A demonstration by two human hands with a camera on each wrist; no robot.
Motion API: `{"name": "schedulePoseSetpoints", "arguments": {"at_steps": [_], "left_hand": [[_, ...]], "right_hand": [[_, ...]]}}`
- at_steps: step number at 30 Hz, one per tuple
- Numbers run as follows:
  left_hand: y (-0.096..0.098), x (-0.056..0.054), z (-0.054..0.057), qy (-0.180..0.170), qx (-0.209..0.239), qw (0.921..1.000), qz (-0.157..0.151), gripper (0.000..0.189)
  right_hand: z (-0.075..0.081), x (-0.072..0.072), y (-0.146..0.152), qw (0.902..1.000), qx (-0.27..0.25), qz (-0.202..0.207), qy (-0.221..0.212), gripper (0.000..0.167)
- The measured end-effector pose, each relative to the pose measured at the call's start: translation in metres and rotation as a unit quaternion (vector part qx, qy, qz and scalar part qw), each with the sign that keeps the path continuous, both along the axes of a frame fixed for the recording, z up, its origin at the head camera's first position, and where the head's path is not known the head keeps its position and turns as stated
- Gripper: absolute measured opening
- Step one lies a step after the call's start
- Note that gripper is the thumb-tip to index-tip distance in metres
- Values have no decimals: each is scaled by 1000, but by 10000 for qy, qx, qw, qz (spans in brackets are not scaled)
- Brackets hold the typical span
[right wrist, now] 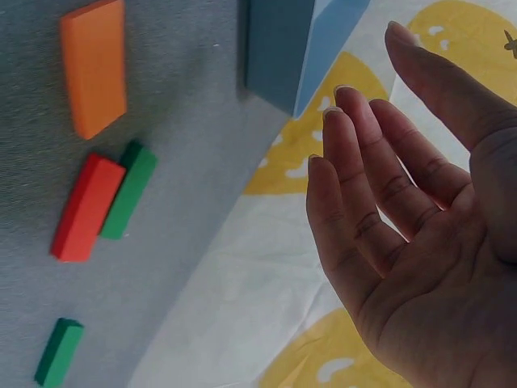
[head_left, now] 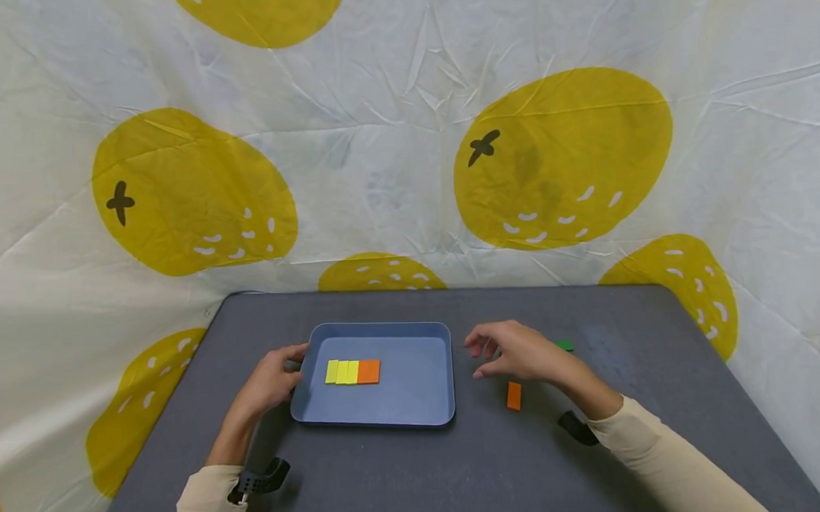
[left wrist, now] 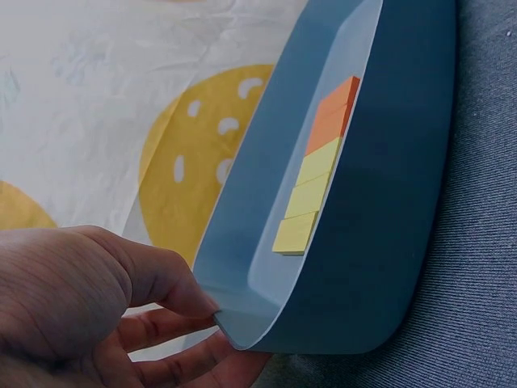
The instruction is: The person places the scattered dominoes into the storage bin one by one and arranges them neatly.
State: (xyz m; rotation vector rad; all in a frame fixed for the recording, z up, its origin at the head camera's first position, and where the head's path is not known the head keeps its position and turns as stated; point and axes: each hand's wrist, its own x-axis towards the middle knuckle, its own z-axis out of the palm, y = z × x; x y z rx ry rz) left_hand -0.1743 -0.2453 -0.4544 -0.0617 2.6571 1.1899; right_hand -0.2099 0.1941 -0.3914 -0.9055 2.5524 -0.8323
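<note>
A blue-grey tray (head_left: 415,374) lies on the dark table, and my left hand (head_left: 273,380) holds its left side. In the left wrist view the thumb (left wrist: 190,295) is at the rim and the other fingers are outside the wall. Inside the tray, three yellow blocks (head_left: 342,372) and two orange blocks (head_left: 369,371) form one row, edge to edge. To the right of the tray my right hand (head_left: 517,350) hovers over the table, fingers relaxed and slightly bent, nothing in it. A loose orange block (head_left: 514,396) lies below that hand.
The right wrist view has a red block (right wrist: 87,208) lying against a green block (right wrist: 129,191), with another green block (right wrist: 59,353) apart from them. Behind the table (head_left: 392,478) hangs a white cloth (head_left: 379,188) with yellow fruit prints.
</note>
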Motion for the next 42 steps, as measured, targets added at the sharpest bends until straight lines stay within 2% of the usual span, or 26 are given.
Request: {"name": "schedulePoseSetpoints", "arguments": {"at_steps": [17,27,31,37,42], "left_hand": [[1,0,0,-25,-29,10000,2,59],[1,1,0,37,-61,10000,-44,59],[1,1,0,0,-33,10000,-22,59],[1,1,0,-19,-13,10000,-4,59],[0,0,0,-17,0,10000,-6,59]], "right_hand": [[-30,11,36,9988,94,-411,-251,46],[-48,17,47,9968,570,-549,115,37],[-51,21,48,9936,824,-710,290,40],[-53,27,48,9912,970,-692,583,45],[-55,30,48,9902,995,-645,738,43]]}}
